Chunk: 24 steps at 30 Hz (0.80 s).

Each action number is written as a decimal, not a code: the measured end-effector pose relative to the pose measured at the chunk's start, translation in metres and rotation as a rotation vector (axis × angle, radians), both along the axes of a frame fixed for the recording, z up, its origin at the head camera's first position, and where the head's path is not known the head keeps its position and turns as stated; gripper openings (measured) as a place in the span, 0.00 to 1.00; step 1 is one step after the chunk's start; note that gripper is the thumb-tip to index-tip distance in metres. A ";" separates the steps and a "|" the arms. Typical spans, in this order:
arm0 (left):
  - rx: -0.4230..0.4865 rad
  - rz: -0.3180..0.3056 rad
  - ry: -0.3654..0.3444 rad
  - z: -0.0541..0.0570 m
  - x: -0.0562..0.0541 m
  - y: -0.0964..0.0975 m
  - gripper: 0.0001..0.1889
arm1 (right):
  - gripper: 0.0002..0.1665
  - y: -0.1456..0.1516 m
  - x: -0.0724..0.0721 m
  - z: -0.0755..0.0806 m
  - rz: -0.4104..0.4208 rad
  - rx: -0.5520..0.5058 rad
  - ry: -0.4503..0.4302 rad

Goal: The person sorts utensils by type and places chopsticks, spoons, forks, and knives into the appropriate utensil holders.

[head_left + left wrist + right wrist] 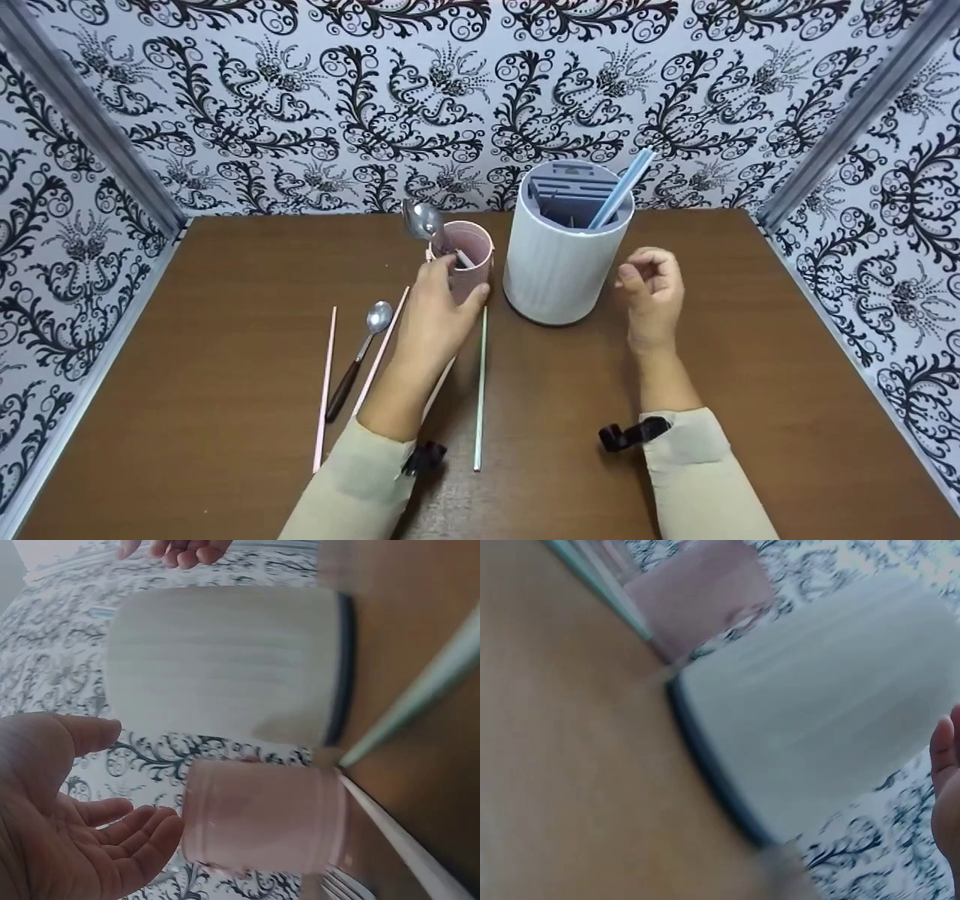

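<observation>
My left hand (435, 315) is over the near rim of a pink cup (474, 235), fingers loosely bent at its mouth. In the left wrist view the thumb and fingers stand apart, with nothing between them. Metal spoons (425, 221) lean out of the cup to the left. Beside the cup stands a tall white utensil holder (559, 266) with a slotted grey top; light blue sticks (622, 189) lean out of it. My right hand (654, 296) is raised just right of the holder, fingers loosely curled and holding nothing.
On the brown table (750, 360) left of my forearm lie a dark-handled spoon (379, 317) and thin pink sticks (328, 375). A green stick (481, 390) lies in front of the cup. A patterned wall (360, 112) closes off the back.
</observation>
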<state>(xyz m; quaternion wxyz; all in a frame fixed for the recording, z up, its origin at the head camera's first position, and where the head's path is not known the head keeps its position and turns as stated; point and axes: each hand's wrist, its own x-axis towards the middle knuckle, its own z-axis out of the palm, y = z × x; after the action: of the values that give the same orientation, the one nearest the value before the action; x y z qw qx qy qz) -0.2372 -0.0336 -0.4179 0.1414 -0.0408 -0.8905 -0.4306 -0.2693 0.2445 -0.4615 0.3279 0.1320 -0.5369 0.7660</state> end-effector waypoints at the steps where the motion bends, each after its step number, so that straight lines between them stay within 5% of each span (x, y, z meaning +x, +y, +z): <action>1: -0.015 -0.003 -0.008 -0.004 0.002 -0.001 0.31 | 0.12 0.001 -0.002 -0.006 -0.019 -0.004 -0.019; 7: -0.097 -0.045 -0.105 -0.022 0.016 0.000 0.34 | 0.38 0.005 -0.016 -0.031 -0.075 0.090 -0.106; 15: -0.175 -0.120 -0.211 -0.033 0.025 0.009 0.39 | 0.69 0.010 -0.026 -0.045 0.021 0.179 -0.217; 24: -0.273 -0.190 -0.229 -0.041 0.032 0.015 0.41 | 0.73 0.009 -0.032 -0.050 0.071 0.263 -0.242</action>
<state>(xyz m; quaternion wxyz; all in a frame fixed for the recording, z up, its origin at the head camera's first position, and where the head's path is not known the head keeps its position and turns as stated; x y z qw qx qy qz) -0.2053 -0.0188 -0.4593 -0.0091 -0.0943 -0.9430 -0.3191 -0.3014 0.2535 -0.5115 0.2136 0.0994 -0.6632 0.7104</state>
